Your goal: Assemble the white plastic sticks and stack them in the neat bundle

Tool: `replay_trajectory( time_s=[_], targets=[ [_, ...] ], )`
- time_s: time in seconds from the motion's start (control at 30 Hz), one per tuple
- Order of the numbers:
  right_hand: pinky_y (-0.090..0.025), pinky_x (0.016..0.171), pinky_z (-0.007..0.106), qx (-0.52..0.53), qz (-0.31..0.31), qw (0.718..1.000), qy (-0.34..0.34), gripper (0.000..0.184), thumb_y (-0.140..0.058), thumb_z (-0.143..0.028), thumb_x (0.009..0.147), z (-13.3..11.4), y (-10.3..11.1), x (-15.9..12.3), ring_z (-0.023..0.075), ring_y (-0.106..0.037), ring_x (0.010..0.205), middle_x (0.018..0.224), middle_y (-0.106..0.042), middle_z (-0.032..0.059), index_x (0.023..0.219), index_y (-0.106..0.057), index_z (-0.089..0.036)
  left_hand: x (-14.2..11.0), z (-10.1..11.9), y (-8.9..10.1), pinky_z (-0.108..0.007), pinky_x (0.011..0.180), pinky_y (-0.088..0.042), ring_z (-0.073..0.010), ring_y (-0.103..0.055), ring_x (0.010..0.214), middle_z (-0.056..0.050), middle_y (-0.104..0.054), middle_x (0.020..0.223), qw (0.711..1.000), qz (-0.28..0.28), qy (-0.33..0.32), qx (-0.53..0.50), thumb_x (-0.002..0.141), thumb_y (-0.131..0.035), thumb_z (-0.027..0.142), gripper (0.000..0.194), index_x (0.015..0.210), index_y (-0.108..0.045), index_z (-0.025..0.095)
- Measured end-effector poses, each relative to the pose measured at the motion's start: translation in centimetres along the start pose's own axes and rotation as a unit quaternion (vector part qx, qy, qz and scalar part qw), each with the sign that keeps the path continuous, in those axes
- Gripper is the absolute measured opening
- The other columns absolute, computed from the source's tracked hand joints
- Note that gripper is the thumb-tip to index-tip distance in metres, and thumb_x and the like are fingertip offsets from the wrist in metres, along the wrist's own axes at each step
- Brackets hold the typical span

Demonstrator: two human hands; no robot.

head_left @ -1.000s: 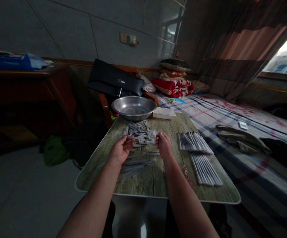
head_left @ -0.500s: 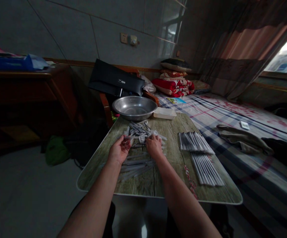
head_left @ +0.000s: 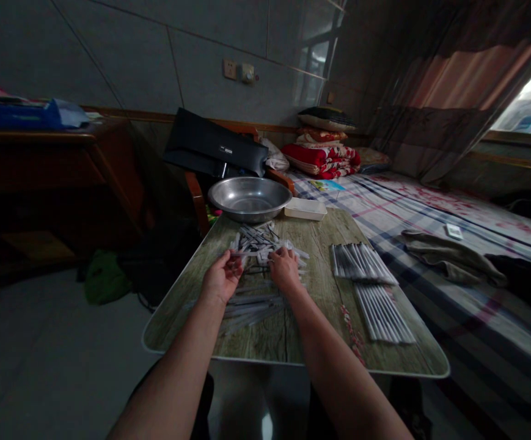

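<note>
On my feed, my left hand (head_left: 222,278) pinches a slim translucent tube (head_left: 250,253), long axis crosswise, on the near side of the round metal basin (head_left: 250,199); it points toward my right hand (head_left: 285,269), fingers curled, grip unclear. Between tube and basin: jumbled slender sticks (head_left: 255,236).

A wood-grain table (head_left: 324,235) with a pale rim, set with slender pieces, a basin and a tray.
Between and just beyond the left hand (head_left: 223,278) and the right hand (head_left: 285,269) spreads a jumbled pile of white and dark slender pieces (head_left: 256,235); nearer the body than the hands, long translucent tubes (head_left: 251,308) lie roughly side by side. Right of the right hand are two neat rows: dark-tipped sticks (head_left: 361,263), and, closer to the body, pale sticks (head_left: 384,313). Beyond both hands, at the far end, a metal basin (head_left: 250,198) stands beside a shallow white tray (head_left: 305,209).
</note>
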State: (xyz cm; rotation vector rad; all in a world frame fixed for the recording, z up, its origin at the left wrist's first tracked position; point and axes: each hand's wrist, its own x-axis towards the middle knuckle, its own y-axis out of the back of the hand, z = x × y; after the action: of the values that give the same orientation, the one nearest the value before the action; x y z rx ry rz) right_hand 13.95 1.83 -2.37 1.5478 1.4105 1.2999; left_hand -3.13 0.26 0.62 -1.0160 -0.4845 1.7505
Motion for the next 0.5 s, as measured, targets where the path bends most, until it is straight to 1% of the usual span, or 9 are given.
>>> replay_trajectory(
  time_s=[0.13, 0.3, 0.5],
  targets=[
    [-0.032, 0.084, 0.038, -0.007, -0.013, 1.000, -0.003, 0.022, -0.055, -0.029, 0.087, 0.06, -0.03, -0.03, 0.0301, -0.046, 0.105, 0.112, -0.061, 0.0110, 0.101, -0.072, -0.027, -0.02, -0.17, -0.07, -0.017, 0.043, -0.048, -0.0093, -0.060, 0.048, -0.004, -0.068, 0.064, 1.000, -0.003, 0.003, -0.002, 0.091, -0.050, 0.011, 0.020, 0.076, -0.063, 0.013],
    [-0.032, 0.084, 0.038, -0.014, -0.018, 1.000, 0.005, 0.021, -0.057, -0.025, 0.084, -0.21, 0.30, -0.05, 0.0294, -0.046, 0.106, 0.113, -0.061, 0.0107, 0.100, -0.070, -0.023, 0.01, -0.18, 0.10, -0.017, 0.044, -0.049, -0.0094, -0.061, 0.048, -0.003, -0.067, 0.062, 1.000, -0.008, 0.003, 0.002, 0.091, -0.050, 0.011, 0.020, 0.076, -0.063, 0.013],
    [-0.032, 0.083, 0.036, 0.005, -0.020, 0.999, 0.024, 0.019, -0.054, -0.018, 0.082, -0.26, 0.18, 0.00, 0.0273, -0.049, 0.102, 0.103, -0.067, 0.0074, 0.095, -0.067, -0.022, 0.13, -0.22, 0.20, -0.017, 0.044, -0.049, -0.0092, -0.060, 0.047, -0.004, -0.067, 0.062, 1.000, -0.009, 0.002, 0.005, 0.091, -0.051, 0.012, 0.020, 0.076, -0.063, 0.013]
  ],
)
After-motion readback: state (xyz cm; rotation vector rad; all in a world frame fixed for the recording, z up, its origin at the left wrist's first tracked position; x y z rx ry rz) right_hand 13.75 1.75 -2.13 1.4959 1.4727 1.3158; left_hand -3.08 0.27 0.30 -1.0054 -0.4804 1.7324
